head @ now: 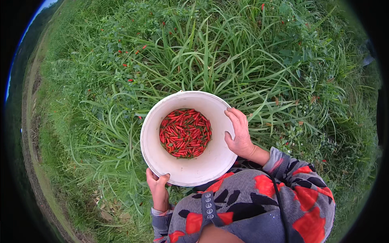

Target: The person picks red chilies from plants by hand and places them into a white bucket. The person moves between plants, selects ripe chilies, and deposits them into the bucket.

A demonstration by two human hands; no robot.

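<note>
A white plastic bucket (185, 177) is in front of my body, its mouth facing up towards me. Many small red chili peppers (185, 133), some with green stems, cover its bottom. At the near left edge my left hand (158, 188) grips the rim, its thumb on top and the other fingers mostly hidden behind the wall. My right hand (239, 132) lies over the right rim, fingertips and thumb apart and pointing into the bucket. Nothing shows between these fingers, and I cannot tell how firmly the hand rests on the rim.
Tall grass (206, 63) surrounds the bucket. Chili plants (127, 70) with red fruit grow among it at the upper left, with more red fruit at the upper right. A dark cord (279, 200) hangs over my patterned top (240, 188). A bare dirt strip (32, 121) runs along the far left.
</note>
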